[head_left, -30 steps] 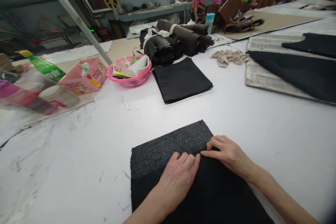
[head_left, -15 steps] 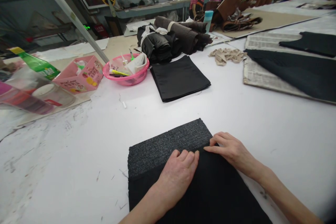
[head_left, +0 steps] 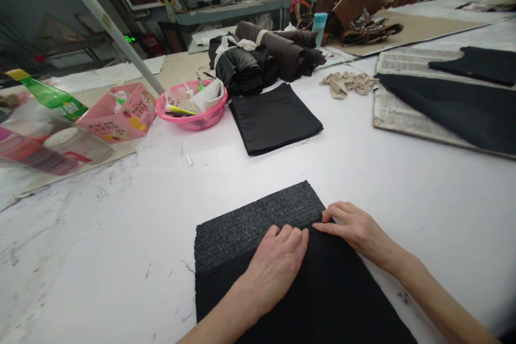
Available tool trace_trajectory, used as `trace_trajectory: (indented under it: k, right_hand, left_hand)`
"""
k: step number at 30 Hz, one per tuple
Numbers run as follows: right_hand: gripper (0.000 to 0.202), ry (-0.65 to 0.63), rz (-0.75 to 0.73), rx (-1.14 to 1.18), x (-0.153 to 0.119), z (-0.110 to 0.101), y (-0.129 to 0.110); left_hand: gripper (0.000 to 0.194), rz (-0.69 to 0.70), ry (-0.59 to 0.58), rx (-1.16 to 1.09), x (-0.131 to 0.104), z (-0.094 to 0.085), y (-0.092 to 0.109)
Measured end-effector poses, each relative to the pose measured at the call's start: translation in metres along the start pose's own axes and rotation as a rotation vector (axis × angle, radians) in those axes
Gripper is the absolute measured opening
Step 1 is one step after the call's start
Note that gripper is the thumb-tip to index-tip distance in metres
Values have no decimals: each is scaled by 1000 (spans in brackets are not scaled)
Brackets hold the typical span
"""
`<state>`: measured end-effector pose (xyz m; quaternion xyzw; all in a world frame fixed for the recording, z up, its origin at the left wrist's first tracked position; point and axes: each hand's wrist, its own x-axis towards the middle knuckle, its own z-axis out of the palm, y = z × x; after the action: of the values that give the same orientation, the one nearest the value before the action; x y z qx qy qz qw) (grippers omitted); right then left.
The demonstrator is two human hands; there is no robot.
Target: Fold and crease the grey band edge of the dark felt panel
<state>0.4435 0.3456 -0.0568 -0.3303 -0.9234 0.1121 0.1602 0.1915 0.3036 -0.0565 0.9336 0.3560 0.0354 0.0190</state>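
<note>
A black cloth [head_left: 334, 285] lies on the white table at the bottom centre, with a speckled dark grey strip [head_left: 258, 220] along its far side. My left hand [head_left: 278, 263] rests on the cloth, fingers curled together at the fold line beside the strip. Close by on the right, my right hand [head_left: 350, 226] pinches the cloth's edge between thumb and fingers. The fingertips of both hands are a small distance apart. Beyond them lies a stack of black pieces [head_left: 276, 118].
A pink basin [head_left: 191, 121] with small tools and a pink box [head_left: 121, 113] stand at the left. Dark rolls [head_left: 278, 54] lie behind the stack. Beige scraps [head_left: 349, 85] and a board [head_left: 419, 129] with dark cloth are at the right. Two people sit farther back.
My left hand has shifted slightly right and up along the fold, toward my right hand. My right hand has hardly moved. The view has shifted a little.
</note>
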Motion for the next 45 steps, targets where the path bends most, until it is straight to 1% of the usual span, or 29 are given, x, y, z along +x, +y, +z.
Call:
trace_trajectory:
  k: [5,11,17,28,34,39,42,45]
  right_hand:
    - [27,-3,19,-17,-4,-2,2]
    - [31,17,33,-9,-10,-3,8]
    - [31,51,44,31,-11,-1,8]
    - [31,59,61,57,-10,-2,8]
    - [25,109,106,120,-10,-3,11]
    - [24,107,173,193,-16,-13,15]
    - [23,128,231,214,-18,-18,11]
    - [22,126,233,208,-17,-16,6]
  left_hand:
    - [45,18,-2,5,4,0,2]
    - [45,19,4,-6,7,0,1]
    - [44,21,13,-10,11,-1,1]
    - [42,25,48,3,18,0,7]
    - [43,11,43,13,21,1,9]
    - [45,7,33,-14,20,2,9]
    - [45,7,38,-30,19,2,10]
    - [43,1,47,-49,19,1,10]
